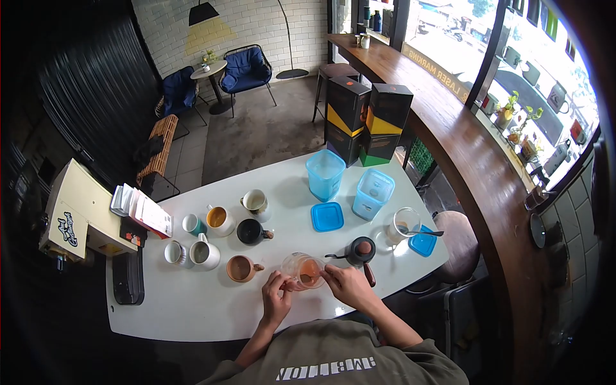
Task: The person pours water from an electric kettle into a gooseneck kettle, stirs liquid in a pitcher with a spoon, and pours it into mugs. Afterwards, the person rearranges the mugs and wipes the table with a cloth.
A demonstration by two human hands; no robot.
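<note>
White-brick walling [269, 38] backs the room, past a dark grey floor [256, 128] and two blue-cushioned chairs [247, 70]; on the right, a long wooden bar [443, 138] curves beneath bright windows [449, 38]. Nearer spreads a white bench [173, 321]. Black boxes [346, 106] stack at its far edge, two blue tubs [325, 176] stand before them, and seven mugs [221, 221] cluster leftward. Right of centre sits a black pot [360, 253]. Just left of it, a clear vessel [298, 264] with orange inside is held at the near side, the left hand's [277, 295] grip pinched on its near left, the right hand's [350, 285] on its right rim.
</note>
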